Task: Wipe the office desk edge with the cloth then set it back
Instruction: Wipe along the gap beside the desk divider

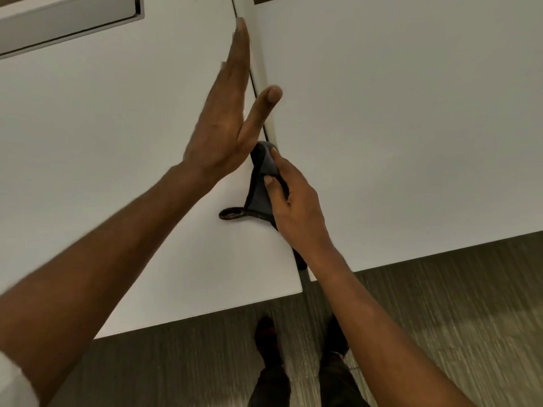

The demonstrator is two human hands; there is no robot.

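Observation:
A dark grey cloth [260,183] with a small loop at its lower left lies over the right edge of the white left desk [117,142], at the gap to a second white desk [411,127]. My right hand [293,204] grips the cloth and presses it against that edge, part of the cloth hanging into the gap. My left hand [232,113] is held flat with fingers straight along the same edge just beyond the cloth, thumb spread over the gap. It holds nothing.
A narrow pale strip [258,54] runs along the gap between the desks. A recessed grey panel [67,22] sits at the far left of the left desk. Striped grey carpet [440,318] and my shoes [266,336] show below the desks' near edges.

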